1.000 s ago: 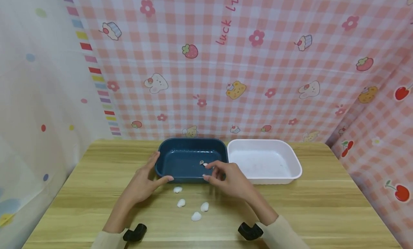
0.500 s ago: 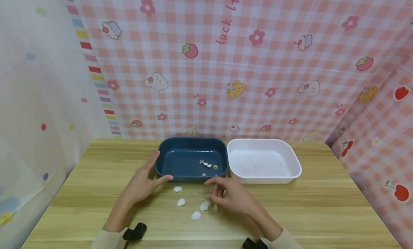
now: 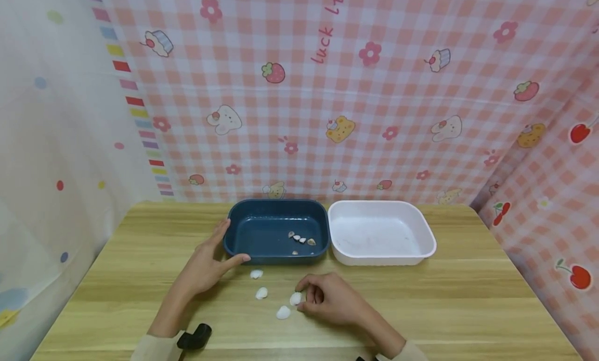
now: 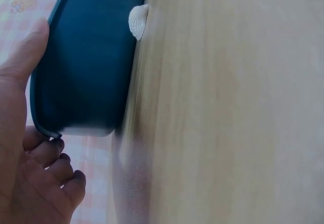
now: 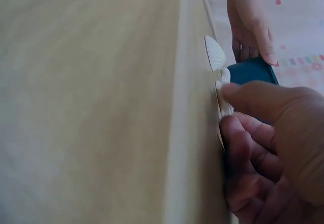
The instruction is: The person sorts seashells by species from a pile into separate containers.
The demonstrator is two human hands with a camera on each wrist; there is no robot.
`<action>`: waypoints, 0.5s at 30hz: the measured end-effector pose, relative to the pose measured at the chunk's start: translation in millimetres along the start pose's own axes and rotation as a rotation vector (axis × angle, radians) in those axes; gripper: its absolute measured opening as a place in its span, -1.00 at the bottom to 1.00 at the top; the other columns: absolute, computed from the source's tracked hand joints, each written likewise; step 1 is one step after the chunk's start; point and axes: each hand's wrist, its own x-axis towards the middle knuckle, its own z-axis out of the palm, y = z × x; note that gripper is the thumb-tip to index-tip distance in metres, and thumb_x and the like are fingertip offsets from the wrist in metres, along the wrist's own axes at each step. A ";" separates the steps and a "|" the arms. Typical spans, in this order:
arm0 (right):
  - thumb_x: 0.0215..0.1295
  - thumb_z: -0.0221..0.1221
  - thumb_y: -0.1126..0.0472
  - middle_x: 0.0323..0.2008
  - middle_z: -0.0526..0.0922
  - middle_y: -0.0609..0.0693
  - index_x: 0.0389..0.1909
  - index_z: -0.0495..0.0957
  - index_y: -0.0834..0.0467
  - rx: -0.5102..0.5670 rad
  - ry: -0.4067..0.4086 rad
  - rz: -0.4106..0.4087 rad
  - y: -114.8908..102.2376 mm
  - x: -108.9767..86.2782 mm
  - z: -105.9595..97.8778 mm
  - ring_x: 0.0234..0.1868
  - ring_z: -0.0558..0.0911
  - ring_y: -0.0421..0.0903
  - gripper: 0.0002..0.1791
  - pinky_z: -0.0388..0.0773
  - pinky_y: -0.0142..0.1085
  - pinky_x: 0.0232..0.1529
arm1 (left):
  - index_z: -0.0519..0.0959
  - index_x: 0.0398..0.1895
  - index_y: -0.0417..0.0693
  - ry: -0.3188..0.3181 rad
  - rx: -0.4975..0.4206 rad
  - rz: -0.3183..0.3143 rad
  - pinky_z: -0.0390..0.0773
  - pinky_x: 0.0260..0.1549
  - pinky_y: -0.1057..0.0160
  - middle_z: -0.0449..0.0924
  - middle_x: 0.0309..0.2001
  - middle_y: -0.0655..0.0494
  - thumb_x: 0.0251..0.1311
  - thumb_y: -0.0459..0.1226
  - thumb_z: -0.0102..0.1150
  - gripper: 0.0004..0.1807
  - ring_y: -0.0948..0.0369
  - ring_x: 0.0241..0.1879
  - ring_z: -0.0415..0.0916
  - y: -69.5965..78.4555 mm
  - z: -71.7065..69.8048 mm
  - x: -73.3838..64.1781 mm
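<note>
My left hand holds the near left corner of a dark blue tray, thumb at the front rim and fingers along the left end. In the left wrist view, its thumb lies against the tray's rim and the other fingers curl by its end. At the table surface, my right hand has thumb and index finger about a white seashell, pinching it at its edges. Three more white seashells lie nearby: one closest to me, a middle shell, and a shell just before the tray.
Several small shells lie in the right part of the blue tray. A white tray stands right beside it. Behind both hangs a pink checked cloth. The wooden table spreads out to both sides.
My right hand has drawn back from over the blue tray toward me, down to the white seashell. The small shells it covered now show. The left hand has stayed at the tray.
</note>
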 end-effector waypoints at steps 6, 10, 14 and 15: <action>0.23 0.44 0.13 -0.56 0.52 -0.30 -0.14 0.68 0.02 -0.026 0.017 0.013 -1.4 0.2 2.7 -0.58 0.42 -0.45 -0.78 0.41 -0.55 -0.53 | -0.18 0.70 0.10 0.001 -0.003 0.002 0.06 0.49 -0.38 -0.22 0.69 -0.06 0.21 0.26 0.31 0.19 -0.20 0.64 -0.18 1.1 -0.7 -0.6; 0.21 0.45 0.11 -0.59 0.50 -0.32 -0.16 0.69 -0.02 -0.054 0.021 0.012 -3.0 2.0 3.3 -0.60 0.41 -0.46 -0.79 0.39 -0.55 -0.53 | -0.17 0.70 0.09 0.002 -0.005 0.004 0.06 0.50 -0.37 -0.22 0.69 -0.06 0.21 0.26 0.31 0.19 -0.20 0.64 -0.18 1.0 -0.7 0.0; 0.21 0.46 0.09 -0.61 0.47 -0.33 -0.20 0.68 -0.04 -0.082 0.026 0.005 -4.4 3.1 3.7 -0.61 0.40 -0.47 -0.81 0.37 -0.55 -0.52 | -0.18 0.70 0.10 -0.001 -0.003 0.002 0.05 0.49 -0.38 -0.23 0.69 -0.06 0.21 0.26 0.31 0.19 -0.20 0.64 -0.18 0.0 -0.7 0.2; 0.21 0.46 0.08 -0.61 0.47 -0.34 -0.21 0.67 -0.05 -0.087 0.027 0.008 -4.6 3.3 4.0 -0.61 0.39 -0.47 -0.81 0.37 -0.56 -0.52 | -0.18 0.70 0.10 -0.002 -0.003 0.001 0.05 0.49 -0.39 -0.23 0.69 -0.06 0.21 0.26 0.31 0.19 -0.20 0.64 -0.18 -0.2 -0.8 0.3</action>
